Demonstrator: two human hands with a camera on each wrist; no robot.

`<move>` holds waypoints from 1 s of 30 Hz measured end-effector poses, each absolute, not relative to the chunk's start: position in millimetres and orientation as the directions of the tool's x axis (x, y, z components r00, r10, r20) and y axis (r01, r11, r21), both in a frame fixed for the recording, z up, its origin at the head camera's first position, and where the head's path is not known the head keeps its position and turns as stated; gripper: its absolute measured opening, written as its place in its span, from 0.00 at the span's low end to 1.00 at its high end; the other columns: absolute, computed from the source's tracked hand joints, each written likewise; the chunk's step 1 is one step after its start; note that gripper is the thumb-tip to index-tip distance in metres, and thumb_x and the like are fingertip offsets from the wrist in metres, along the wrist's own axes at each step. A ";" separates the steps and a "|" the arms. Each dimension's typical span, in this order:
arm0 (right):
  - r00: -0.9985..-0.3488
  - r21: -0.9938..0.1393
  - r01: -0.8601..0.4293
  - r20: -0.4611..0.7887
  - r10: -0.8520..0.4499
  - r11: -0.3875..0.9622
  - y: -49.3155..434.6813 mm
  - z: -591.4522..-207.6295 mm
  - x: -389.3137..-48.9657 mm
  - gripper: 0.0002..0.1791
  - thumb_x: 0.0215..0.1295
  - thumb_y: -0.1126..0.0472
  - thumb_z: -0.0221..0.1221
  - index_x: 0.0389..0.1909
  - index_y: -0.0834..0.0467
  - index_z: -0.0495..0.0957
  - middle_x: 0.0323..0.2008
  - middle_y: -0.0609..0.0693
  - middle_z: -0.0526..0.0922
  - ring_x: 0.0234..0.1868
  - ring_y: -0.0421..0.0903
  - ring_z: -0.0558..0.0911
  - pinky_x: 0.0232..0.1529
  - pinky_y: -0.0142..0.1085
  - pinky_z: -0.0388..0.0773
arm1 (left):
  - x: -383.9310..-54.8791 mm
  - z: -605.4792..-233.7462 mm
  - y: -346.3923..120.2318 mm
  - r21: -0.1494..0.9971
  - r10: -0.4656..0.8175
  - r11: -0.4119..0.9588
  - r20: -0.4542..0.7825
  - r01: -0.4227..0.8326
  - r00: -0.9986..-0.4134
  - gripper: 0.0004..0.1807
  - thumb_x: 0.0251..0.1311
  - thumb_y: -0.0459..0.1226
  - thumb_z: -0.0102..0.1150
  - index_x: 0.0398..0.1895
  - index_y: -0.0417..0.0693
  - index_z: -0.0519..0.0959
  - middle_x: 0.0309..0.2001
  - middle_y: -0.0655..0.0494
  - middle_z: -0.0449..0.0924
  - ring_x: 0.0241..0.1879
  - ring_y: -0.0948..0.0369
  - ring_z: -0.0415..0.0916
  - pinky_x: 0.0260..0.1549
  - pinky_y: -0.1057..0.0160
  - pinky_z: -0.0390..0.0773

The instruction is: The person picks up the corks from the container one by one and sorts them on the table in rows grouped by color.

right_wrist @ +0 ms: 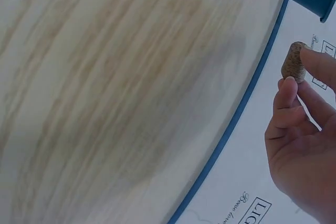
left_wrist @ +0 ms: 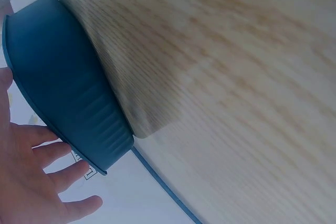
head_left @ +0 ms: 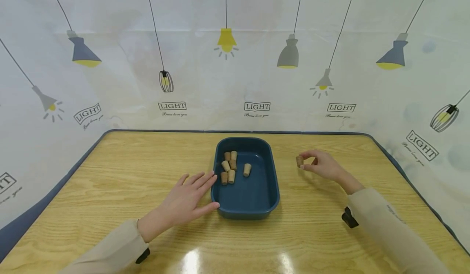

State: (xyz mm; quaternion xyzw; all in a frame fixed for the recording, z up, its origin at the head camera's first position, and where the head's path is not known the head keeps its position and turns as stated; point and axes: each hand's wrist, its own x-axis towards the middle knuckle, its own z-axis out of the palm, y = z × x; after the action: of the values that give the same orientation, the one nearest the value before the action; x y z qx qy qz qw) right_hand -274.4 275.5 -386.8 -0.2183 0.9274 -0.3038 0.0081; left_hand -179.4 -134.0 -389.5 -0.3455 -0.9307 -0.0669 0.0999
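My right hand [head_left: 323,166] pinches a brown cork stopper [head_left: 299,161] between thumb and fingertips, to the right of a blue tray [head_left: 253,208]. In the right wrist view the same cork [right_wrist: 293,62] stands out from the fingertips above the table. The left hand [head_left: 189,198] has its fingers spread, with fingertips and thumb at the tray's left rim. From the left wrist, the tray's outer wall [left_wrist: 63,72] shows beside those fingers. Inside the tray, several corks [head_left: 231,177] cluster by the left wall, and a single pale cork [head_left: 247,170] lies nearer the middle.
A wood-grain table [head_left: 147,155] carries the tray. Behind it and at both sides stands a white backdrop [head_left: 205,82] printed with hanging lamps and "LIGHT" labels. A blue edge [head_left: 169,131] runs along where table and backdrop meet.
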 end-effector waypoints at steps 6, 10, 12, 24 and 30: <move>-0.907 -0.591 -0.394 0.124 -0.403 0.704 273.9 -395.7 -280.2 0.23 0.59 0.64 0.56 0.53 0.71 0.68 0.46 0.65 0.72 0.23 0.44 0.70 0.22 0.37 0.68 | -179.5 -390.1 -134.1 0.057 0.625 0.757 0.229 0.651 -0.747 0.39 0.58 0.64 0.32 0.65 0.49 0.58 0.65 0.54 0.54 0.61 0.52 0.54 0.53 0.43 0.53; -0.913 -0.585 -0.382 0.117 -0.392 0.715 273.8 -401.5 -285.4 0.23 0.59 0.64 0.56 0.53 0.71 0.67 0.47 0.66 0.71 0.26 0.45 0.71 0.24 0.37 0.69 | -179.3 -389.9 -134.0 0.057 0.624 0.758 0.227 0.650 -0.748 0.40 0.58 0.64 0.32 0.65 0.48 0.58 0.65 0.54 0.53 0.61 0.52 0.53 0.54 0.43 0.53; -0.915 -0.582 -0.376 0.111 -0.388 0.721 274.4 -404.2 -288.3 0.22 0.59 0.64 0.56 0.53 0.71 0.67 0.47 0.66 0.71 0.27 0.46 0.72 0.25 0.37 0.69 | -179.1 -389.4 -133.9 0.058 0.624 0.758 0.223 0.649 -0.749 0.40 0.58 0.64 0.32 0.65 0.48 0.58 0.65 0.54 0.53 0.61 0.52 0.53 0.54 0.43 0.53; -0.920 -0.580 -0.351 0.069 -0.385 0.735 275.9 -409.7 -297.3 0.23 0.59 0.66 0.55 0.54 0.72 0.66 0.48 0.67 0.70 0.25 0.44 0.71 0.23 0.37 0.69 | -178.7 -388.6 -133.7 0.065 0.622 0.759 0.222 0.648 -0.751 0.39 0.58 0.63 0.33 0.66 0.50 0.56 0.65 0.55 0.53 0.61 0.53 0.53 0.54 0.43 0.52; -0.915 -0.571 -0.360 0.061 -0.399 0.737 276.3 -410.5 -300.9 0.23 0.59 0.66 0.55 0.54 0.73 0.66 0.47 0.67 0.70 0.27 0.46 0.72 0.26 0.37 0.69 | -179.1 -390.1 -134.1 0.063 0.620 0.759 0.231 0.648 -0.749 0.39 0.58 0.64 0.32 0.66 0.50 0.56 0.65 0.55 0.53 0.61 0.53 0.54 0.54 0.43 0.53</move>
State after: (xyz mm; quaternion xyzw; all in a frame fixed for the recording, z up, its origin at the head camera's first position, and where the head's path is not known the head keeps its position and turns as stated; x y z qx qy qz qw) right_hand -300.9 276.3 -410.5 -0.2039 0.9315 -0.2996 0.0329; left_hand -179.1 -134.1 -390.1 -0.3399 -0.9327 -0.0699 0.0985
